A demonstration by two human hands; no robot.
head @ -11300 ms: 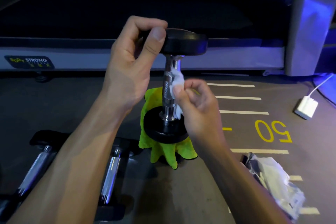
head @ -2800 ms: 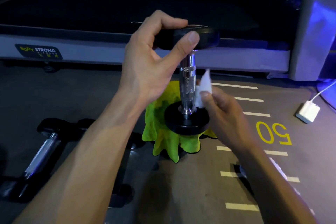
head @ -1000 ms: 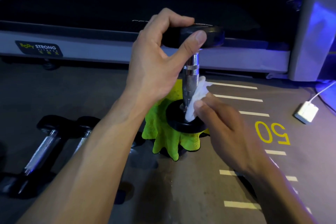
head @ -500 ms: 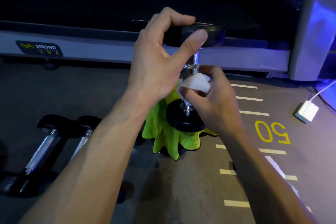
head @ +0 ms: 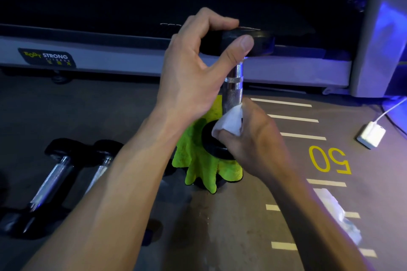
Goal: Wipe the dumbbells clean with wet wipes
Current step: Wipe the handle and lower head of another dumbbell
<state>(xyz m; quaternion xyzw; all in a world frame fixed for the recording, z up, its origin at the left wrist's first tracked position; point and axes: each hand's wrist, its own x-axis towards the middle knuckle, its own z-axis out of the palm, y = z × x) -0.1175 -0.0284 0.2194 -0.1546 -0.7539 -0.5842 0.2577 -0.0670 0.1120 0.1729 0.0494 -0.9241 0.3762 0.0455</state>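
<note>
A dumbbell stands upright on a bright green cloth (head: 198, 167) on the floor. Its chrome handle (head: 234, 86) rises between a black lower head (head: 211, 143) and a black upper head (head: 259, 42). My left hand (head: 198, 72) grips the upper head from the left, thumb on its front rim. My right hand (head: 253, 136) holds a white wet wipe (head: 231, 123) wrapped against the bottom of the handle, just above the lower head. Two more dumbbells (head: 52, 180) lie on the floor at the left.
A treadmill (head: 132, 28) with a grey side rail runs across the back, its upright post (head: 383, 28) at the right. A white charger block (head: 371, 135) with a cable lies on the floor at right. A wipes packet (head: 343, 218) lies behind my right forearm. Yellow "50" and white lines mark the floor.
My right hand has slid the wipe down the handle from its middle to its base. The left hand keeps its grip on the upper head.
</note>
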